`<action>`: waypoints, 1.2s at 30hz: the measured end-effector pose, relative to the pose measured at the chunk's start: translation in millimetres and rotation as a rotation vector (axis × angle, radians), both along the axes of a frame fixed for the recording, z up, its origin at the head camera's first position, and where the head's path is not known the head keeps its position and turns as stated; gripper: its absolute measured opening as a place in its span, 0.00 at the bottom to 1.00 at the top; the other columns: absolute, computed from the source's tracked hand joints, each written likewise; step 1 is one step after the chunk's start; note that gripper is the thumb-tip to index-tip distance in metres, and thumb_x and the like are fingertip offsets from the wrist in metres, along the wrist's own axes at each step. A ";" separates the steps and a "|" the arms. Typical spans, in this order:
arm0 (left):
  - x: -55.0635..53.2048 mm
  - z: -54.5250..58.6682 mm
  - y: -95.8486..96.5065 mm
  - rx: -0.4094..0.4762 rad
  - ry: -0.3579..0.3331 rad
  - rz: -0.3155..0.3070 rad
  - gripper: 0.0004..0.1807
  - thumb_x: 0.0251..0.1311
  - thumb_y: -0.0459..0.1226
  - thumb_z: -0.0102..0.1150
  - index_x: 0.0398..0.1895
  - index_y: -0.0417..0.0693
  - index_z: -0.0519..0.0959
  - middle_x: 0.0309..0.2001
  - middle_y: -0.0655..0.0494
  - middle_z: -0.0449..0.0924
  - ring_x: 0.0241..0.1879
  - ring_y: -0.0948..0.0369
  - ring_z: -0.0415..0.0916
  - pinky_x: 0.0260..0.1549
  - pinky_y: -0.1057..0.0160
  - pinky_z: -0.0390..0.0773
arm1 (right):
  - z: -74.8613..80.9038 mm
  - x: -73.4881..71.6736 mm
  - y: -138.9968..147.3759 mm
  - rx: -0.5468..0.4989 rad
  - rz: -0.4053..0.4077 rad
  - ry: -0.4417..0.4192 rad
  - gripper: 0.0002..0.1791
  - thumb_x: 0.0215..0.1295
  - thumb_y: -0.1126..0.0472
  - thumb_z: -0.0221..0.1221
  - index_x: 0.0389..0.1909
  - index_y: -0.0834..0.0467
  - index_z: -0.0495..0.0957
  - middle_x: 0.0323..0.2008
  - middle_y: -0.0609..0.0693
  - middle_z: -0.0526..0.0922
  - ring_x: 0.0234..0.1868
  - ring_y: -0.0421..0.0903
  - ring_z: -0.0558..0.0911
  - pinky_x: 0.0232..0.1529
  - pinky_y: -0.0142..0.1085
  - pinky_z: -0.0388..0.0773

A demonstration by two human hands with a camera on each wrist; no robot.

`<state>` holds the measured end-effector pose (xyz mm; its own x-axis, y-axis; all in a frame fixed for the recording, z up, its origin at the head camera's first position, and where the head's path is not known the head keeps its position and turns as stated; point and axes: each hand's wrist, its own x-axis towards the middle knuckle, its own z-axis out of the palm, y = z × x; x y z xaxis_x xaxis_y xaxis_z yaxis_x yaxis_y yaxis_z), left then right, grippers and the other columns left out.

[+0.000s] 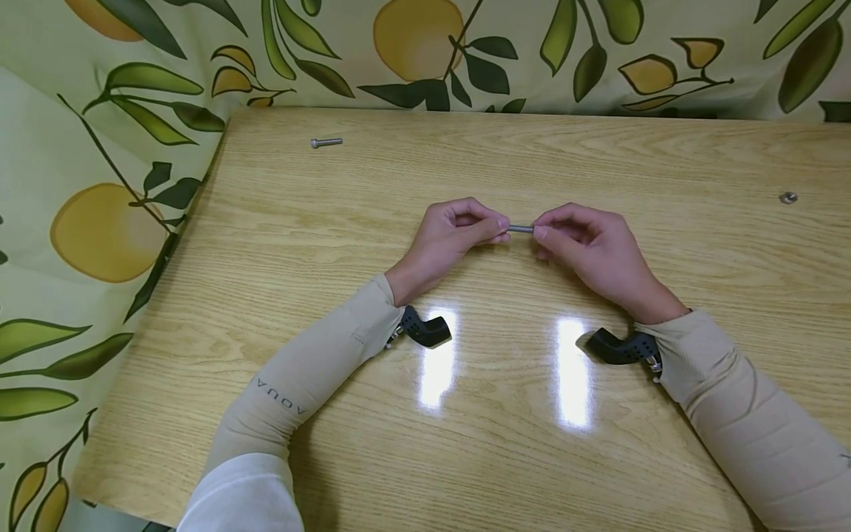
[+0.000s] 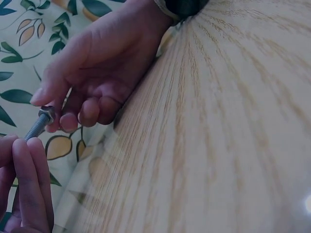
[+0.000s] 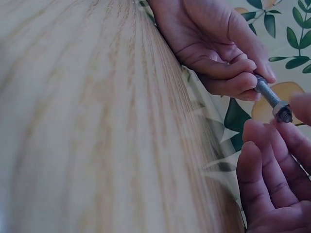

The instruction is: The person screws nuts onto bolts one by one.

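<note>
**Fingertip Work, Part Done**

A leaf-and-fruit cloth [image 1: 106,233] hangs at the left of a wood-grain table [image 1: 372,443], where a loose bolt [image 1: 328,142] lies near the far edge, its head toward the left. To its right, a person's left hand [image 1: 448,233] pinches the head end of a threaded bolt [image 1: 521,229], held above the table between the two hands. Near that bolt's other end sits a hex nut [image 3: 280,110], around the shank, with the dark tip showing just past it in the right wrist view. The right hand [image 1: 595,247] grips the nut between thumb and fingers. Farther right, well apart, a loose nut [image 1: 788,198] lies on the table.

The work appears only partly along: the nut looks to be on the thread, yet well short of the head, with bare thread between. Whether it is being wound on or off, the pictures do not tell. The loose bolt and loose nut lie unjoined.
</note>
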<state>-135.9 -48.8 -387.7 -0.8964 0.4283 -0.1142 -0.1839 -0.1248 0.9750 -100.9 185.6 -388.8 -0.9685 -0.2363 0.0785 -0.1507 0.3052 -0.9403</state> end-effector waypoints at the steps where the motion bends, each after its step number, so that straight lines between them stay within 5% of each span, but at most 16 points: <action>1: 0.0 0.0 0.0 0.001 0.000 -0.001 0.07 0.69 0.29 0.62 0.45 0.31 0.83 0.43 0.48 0.89 0.39 0.64 0.89 0.56 0.59 0.87 | 0.0 0.0 0.1 -0.006 -0.002 -0.004 0.10 0.75 0.62 0.61 0.50 0.63 0.82 0.33 0.45 0.87 0.32 0.38 0.86 0.34 0.26 0.83; 8: 0.5 0.7 -0.5 0.001 -0.001 -0.006 0.07 0.70 0.29 0.62 0.45 0.32 0.83 0.45 0.45 0.89 0.40 0.63 0.90 0.56 0.59 0.87 | -0.1 -0.1 1.5 -0.143 0.050 -0.019 0.15 0.66 0.72 0.66 0.53 0.65 0.79 0.37 0.44 0.88 0.33 0.37 0.87 0.36 0.24 0.83; 15: 0.2 0.4 -0.4 0.005 0.002 -0.008 0.07 0.70 0.28 0.62 0.45 0.30 0.82 0.46 0.41 0.89 0.40 0.63 0.90 0.56 0.59 0.87 | -0.9 -0.4 1.3 -0.086 0.032 0.003 0.10 0.73 0.67 0.61 0.51 0.66 0.80 0.33 0.48 0.87 0.32 0.38 0.87 0.36 0.26 0.84; 20: 0.0 0.0 -0.4 0.000 0.005 -0.006 0.07 0.70 0.28 0.62 0.45 0.31 0.82 0.47 0.39 0.89 0.39 0.64 0.89 0.56 0.59 0.87 | -0.6 -0.3 1.0 -0.118 0.039 -0.016 0.14 0.68 0.69 0.66 0.52 0.67 0.79 0.35 0.46 0.87 0.31 0.39 0.87 0.34 0.26 0.83; 27: 0.1 0.0 -0.6 0.003 0.005 -0.009 0.07 0.70 0.28 0.61 0.45 0.30 0.82 0.47 0.39 0.88 0.40 0.63 0.90 0.56 0.59 0.87 | -1.3 -0.3 0.8 -0.004 0.018 0.021 0.10 0.74 0.64 0.62 0.51 0.63 0.81 0.34 0.46 0.86 0.31 0.38 0.85 0.33 0.25 0.82; 31: 0.3 0.2 -0.5 -0.002 0.007 -0.010 0.07 0.70 0.28 0.61 0.45 0.31 0.82 0.47 0.40 0.88 0.40 0.64 0.90 0.56 0.59 0.87 | -0.9 0.0 0.6 -0.093 0.041 0.003 0.15 0.70 0.69 0.64 0.55 0.66 0.78 0.39 0.46 0.84 0.32 0.38 0.86 0.34 0.25 0.82; 36: 0.0 0.0 -0.1 0.007 0.005 -0.010 0.07 0.70 0.28 0.61 0.45 0.30 0.82 0.46 0.40 0.88 0.40 0.64 0.89 0.56 0.59 0.87 | -0.9 0.8 1.1 -0.121 0.069 0.019 0.14 0.65 0.73 0.66 0.51 0.66 0.80 0.35 0.45 0.87 0.31 0.39 0.86 0.34 0.24 0.82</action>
<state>-135.9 -48.8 -387.6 -0.8926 0.4379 -0.1072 -0.1806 -0.1294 0.9750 -100.0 186.7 -389.7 -0.9483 -0.2899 0.1290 -0.1858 0.1776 -0.9664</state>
